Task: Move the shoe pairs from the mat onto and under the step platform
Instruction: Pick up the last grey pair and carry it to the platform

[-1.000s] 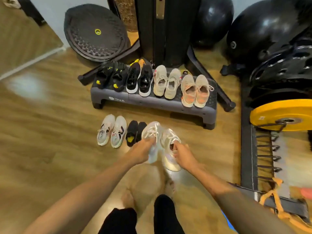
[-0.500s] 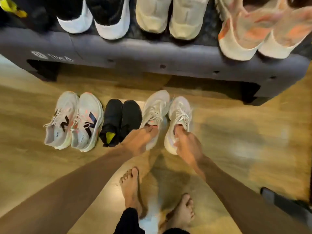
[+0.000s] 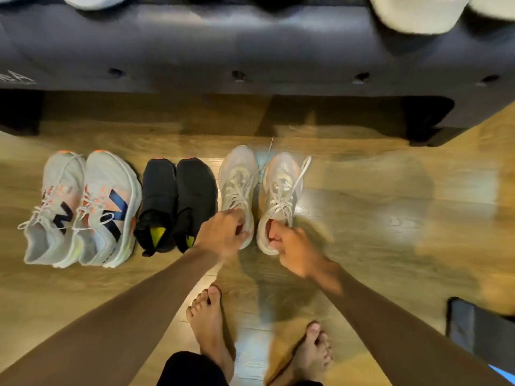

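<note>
Wooden gym floor before the step platform (image 3: pixel 250 51): left hand (image 3: pixel 220 232) and right hand (image 3: pixel 289 246) each pinch a pale shoe (image 3: pixel 237 185) at its heel collar, best slid forward together, toes first, beneath the platform.

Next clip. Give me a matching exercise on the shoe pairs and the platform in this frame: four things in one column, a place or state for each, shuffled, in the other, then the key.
Things
1. black pair
2. N-logo pair
3. pale laced pair
4. step platform

Places or states
A. leftmost on the floor
B. one shoe gripped by the left hand, one by the right hand
C. middle of the floor row
D. carries shoes on top

Pairs: 1-C, 2-A, 3-B, 4-D
</note>
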A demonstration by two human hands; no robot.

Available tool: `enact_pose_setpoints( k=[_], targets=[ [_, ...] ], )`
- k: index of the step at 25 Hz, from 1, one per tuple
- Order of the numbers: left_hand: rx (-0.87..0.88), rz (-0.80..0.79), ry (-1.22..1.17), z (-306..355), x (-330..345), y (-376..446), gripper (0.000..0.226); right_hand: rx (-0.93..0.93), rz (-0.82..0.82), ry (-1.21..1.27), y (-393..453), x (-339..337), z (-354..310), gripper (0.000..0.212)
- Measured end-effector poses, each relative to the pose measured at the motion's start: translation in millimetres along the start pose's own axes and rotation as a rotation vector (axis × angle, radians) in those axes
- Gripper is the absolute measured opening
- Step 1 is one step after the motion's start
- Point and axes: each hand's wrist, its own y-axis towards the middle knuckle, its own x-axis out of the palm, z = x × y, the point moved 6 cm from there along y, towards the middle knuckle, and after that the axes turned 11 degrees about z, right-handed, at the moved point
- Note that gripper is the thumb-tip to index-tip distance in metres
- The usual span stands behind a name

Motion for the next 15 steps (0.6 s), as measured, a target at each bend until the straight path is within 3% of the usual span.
enact_pose_setpoints(
  k=[2,3,9,15],
  targets=[
    [-0.170,0.176,-0.250,18,-51,16,0.015,0.059,0.074,0.125,4,-56,-18,0.021],
    [-0.153,0.214,-0.319,38,-80,23,0.013,0.066,0.110,0.198,6,-87,-31,0.024],
    [0.293,0.155,-0.368,195,-284,-12,0.026,-0.106,0.318,0.414,-40,-322,-160,0.026],
    [0.548,0.353,-0.361,351,-582,-122,0.043,-0.289,0.522,0.426,-193,-583,-324,0.030]
  ],
)
